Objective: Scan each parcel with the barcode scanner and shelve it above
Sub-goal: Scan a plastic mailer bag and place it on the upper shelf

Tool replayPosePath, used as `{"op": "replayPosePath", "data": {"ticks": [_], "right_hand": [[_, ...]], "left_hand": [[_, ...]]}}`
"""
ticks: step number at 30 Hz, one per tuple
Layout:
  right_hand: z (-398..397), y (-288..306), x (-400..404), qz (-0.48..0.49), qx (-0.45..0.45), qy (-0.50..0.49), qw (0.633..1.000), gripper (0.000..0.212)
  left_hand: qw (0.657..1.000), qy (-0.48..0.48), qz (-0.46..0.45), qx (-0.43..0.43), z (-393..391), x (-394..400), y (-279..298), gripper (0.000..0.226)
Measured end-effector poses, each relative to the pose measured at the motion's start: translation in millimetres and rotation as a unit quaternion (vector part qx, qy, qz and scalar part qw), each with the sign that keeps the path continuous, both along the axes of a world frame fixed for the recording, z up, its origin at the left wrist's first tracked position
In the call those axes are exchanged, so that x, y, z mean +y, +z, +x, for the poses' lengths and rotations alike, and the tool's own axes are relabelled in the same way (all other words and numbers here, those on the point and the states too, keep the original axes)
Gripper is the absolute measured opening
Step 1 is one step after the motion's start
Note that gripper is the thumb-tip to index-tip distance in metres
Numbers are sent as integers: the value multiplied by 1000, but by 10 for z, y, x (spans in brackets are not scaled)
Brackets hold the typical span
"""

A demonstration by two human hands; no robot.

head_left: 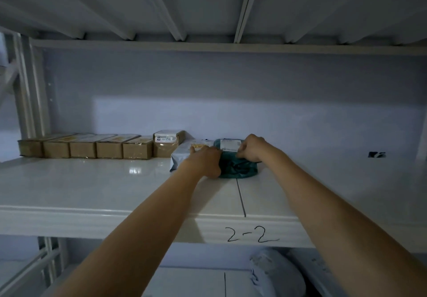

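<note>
Gripping the teal poly-mailer parcel point(238, 167) on shelf 2-2 point(92, 181), both hands, left hand point(204, 162) and right hand point(251, 148), risked shoving the neighbouring grey mailer point(179, 155) askew.

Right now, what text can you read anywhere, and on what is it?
"2-2": handwritten on the shelf's front edge.
Label on the green parcel: too blurred to read.
Label on the tall box: too small to read.
Label on the grey parcel: unreadable.
</note>
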State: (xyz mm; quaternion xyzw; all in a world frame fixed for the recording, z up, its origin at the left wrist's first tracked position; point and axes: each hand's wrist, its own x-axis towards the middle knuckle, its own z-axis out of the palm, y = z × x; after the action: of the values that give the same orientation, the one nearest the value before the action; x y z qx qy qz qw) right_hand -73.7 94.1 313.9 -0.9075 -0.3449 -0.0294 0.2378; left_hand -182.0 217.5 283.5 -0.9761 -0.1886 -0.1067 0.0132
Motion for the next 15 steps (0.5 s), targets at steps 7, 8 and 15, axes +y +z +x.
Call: {"op": "replayPosePath", "data": {"ticks": [7, 8, 15], "right_hand": [[-66, -64, -12, 8, -15, -4, 1000, 36], [-96, -83, -19, 7, -26, -6, 1000, 36], [-330, -236, -423, 100, -50, 12, 994, 43]], "left_hand": [[1000, 8, -25, 2, -28, -60, 21, 58], [1000, 6, -29, -1, -56, -82, 23, 60], [992, -44, -34, -113, -289, -343, 75, 69]]}}
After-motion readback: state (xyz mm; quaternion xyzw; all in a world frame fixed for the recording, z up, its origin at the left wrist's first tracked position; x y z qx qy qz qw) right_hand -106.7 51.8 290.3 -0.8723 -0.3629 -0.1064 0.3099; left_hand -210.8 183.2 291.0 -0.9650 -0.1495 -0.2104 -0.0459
